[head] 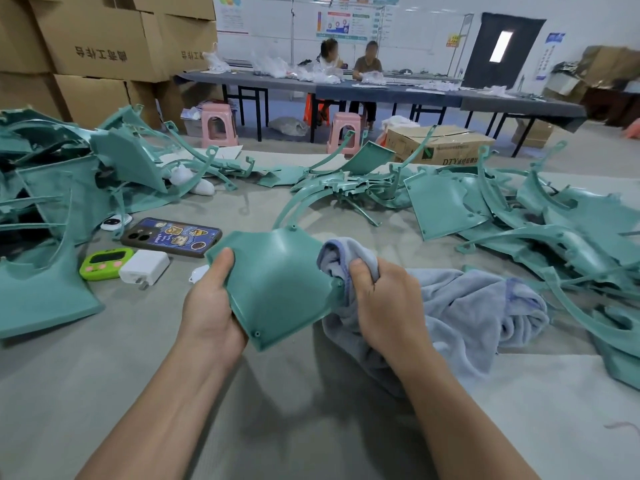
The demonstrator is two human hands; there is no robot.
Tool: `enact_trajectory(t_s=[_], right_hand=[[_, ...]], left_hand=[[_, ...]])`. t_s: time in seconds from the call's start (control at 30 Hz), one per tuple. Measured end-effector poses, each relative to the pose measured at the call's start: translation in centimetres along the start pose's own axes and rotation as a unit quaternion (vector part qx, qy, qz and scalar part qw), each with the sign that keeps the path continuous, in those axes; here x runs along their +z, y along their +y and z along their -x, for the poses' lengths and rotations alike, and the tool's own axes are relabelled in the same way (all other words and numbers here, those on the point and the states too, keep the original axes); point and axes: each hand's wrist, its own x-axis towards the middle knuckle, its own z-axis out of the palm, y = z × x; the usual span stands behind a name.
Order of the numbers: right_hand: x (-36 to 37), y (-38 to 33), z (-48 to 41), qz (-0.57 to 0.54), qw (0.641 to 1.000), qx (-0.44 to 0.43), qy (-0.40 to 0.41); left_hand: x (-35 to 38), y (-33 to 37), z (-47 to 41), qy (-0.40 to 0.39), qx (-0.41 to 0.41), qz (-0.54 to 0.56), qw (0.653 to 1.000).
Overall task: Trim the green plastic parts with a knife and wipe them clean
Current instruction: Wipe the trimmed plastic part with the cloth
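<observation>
1. Head view takes in a grey work table (311, 427) with heaps of green plastic parts (519, 216) on both sides.
2. A blue-grey towel (467, 306) lies bunched right of centre. It is soft and limp, so it should press easily into corners.
3. The held green part (277, 282), a thin curved shell, is raised above the table at centre. It looks light, stiff with a little flex, and smooth enough to slip. Its rims may be sharp, so an edge grip with the thumb on the inner face suits it.
4. The left hand (211, 306) pinches the shell's left edge, thumb on top. The right hand (381, 299) clutches a wad of towel against its right corner.
5. No knife is visible.
</observation>
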Motion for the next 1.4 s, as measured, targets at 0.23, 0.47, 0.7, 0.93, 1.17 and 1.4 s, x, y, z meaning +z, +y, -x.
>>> enact_trajectory(t_s=[0.23,0.47,0.7,0.93,1.17,1.4], right_hand=[[-1.2,2.8,-2.7,0.102,0.994,0.035,0.028],[-3.3,5.3,-3.9,0.144,0.976,0.147,0.064],[-3.6,3.8,-2.6,0.229,0.971,0.057,0.021],[-1.1,-3.6,3.2,-0.295,0.950,-0.035,-0.099],[-1.6,-3.6,2.9,-0.662,0.663,0.246,-0.251],[-0.9,-1.5,1.4,-0.610,0.700,0.294,-0.227]], left_hand=[[-0.8,1.2,0.0,-0.006,0.001,-0.017,1.000],[-2.6,3.8,-0.3,0.022,0.014,0.019,0.999],[-2.5,3.6,-0.9,0.067,0.083,0.093,0.990],[0.8,-0.6,2.3,0.017,0.296,-0.176,0.939],[1.7,-3.2,3.3,-0.245,0.324,-0.595,0.693],[0.4,-4.3,1.3,-0.133,0.300,-0.653,0.682]])
